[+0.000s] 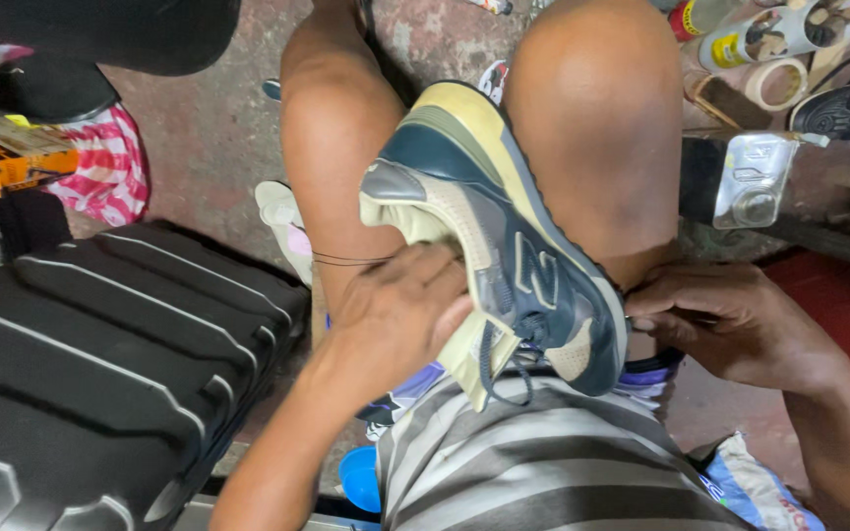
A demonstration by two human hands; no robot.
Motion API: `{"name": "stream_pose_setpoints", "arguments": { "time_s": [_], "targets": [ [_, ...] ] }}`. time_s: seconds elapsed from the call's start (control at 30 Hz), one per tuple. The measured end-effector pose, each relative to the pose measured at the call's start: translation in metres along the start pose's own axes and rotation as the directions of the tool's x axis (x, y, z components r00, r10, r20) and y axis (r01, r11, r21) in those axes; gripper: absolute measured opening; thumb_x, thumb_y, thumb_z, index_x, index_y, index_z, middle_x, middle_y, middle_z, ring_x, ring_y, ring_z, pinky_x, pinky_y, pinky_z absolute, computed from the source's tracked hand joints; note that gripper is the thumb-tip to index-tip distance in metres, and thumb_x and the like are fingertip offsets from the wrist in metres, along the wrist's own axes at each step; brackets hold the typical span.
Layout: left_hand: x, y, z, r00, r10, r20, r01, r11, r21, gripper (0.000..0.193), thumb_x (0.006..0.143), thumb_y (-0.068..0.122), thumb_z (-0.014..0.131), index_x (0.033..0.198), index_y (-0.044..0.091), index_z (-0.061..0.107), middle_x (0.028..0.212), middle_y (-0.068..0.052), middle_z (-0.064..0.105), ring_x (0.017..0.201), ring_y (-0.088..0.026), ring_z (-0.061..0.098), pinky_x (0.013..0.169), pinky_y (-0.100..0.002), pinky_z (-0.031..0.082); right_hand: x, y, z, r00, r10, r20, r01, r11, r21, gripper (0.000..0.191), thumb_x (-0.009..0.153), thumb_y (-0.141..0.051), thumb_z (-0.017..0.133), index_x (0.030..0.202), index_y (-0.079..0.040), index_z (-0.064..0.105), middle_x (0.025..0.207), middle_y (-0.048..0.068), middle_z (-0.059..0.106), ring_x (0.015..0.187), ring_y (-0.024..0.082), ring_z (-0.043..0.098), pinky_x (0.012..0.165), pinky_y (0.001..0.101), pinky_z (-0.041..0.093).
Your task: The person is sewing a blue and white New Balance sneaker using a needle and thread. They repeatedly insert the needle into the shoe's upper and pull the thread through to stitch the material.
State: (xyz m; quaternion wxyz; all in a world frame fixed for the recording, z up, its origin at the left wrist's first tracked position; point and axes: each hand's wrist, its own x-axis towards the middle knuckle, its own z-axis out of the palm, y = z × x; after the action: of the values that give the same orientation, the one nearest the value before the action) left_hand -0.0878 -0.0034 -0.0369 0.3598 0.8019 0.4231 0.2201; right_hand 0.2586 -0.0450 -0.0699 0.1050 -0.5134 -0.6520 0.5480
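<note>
— What carries everything here?

— A worn, reddish concrete floor (209,128). At about eight o'clock a black hard-shell suitcase (100,364) lies flat on it.

— And higher up?

— Toward ten o'clock, a red-and-white striped cloth (110,167) lies near the suitcase. At two o'clock, a roll of tape (777,83) and a yellow-labelled can (755,37) on its side lie close together.

— Anything low down?

— A blue round container (359,479) at six o'clock.

Left hand (400,310) grips sneaker (504,246) between knees; right hand (725,320) touches sole.
</note>
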Motion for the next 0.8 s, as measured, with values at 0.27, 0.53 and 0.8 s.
{"name": "stream_pose_setpoints", "arguments": {
  "time_s": [0.27,0.53,0.8],
  "targets": [
    [-0.017,-0.032,0.001,0.964,-0.252,0.085,0.256,0.798,-0.545,0.013,0.092,0.016,0.074,0.092,0.005,0.067,0.088,-0.006,0.063,0.074,-0.017,0.06,0.064,-0.029,0.05,-0.002,0.007,-0.006,0.999,-0.021,0.048,0.017,0.996,0.087,0.021,0.081,-0.001,0.073,0.101,-0.006,0.075,0.088,0.006,0.079,0.079,0.017,0.072,0.061,0.0308,0.058],
    [0.001,-0.028,0.046,0.686,-0.605,0.405,0.67,0.307,-0.676,0.02,0.105,0.014,0.06,0.103,-0.002,0.071,0.085,-0.016,0.069,0.069,-0.021,0.058,0.062,-0.03,0.049,-0.004,0.01,-0.023,0.984,-0.145,0.103,0.13,0.982,0.139,0.027,0.084,0.001,0.068,0.109,-0.006,0.073,0.096,0.008,0.08,0.077,0.02,0.074,0.061,0.0351,0.055],
    [0.014,-0.019,0.068,0.85,-0.281,0.445,0.445,0.836,-0.321,0.029,0.08,0.016,0.076,0.105,0.003,0.071,0.102,-0.012,0.075,0.095,-0.029,0.071,0.085,-0.039,0.057,-0.01,0.002,-0.026,0.981,-0.182,0.066,0.175,0.979,0.102,0.027,0.088,0.001,0.064,0.112,-0.007,0.072,0.099,0.006,0.078,0.083,0.02,0.078,0.064,0.0339,0.06]
  ]
}}
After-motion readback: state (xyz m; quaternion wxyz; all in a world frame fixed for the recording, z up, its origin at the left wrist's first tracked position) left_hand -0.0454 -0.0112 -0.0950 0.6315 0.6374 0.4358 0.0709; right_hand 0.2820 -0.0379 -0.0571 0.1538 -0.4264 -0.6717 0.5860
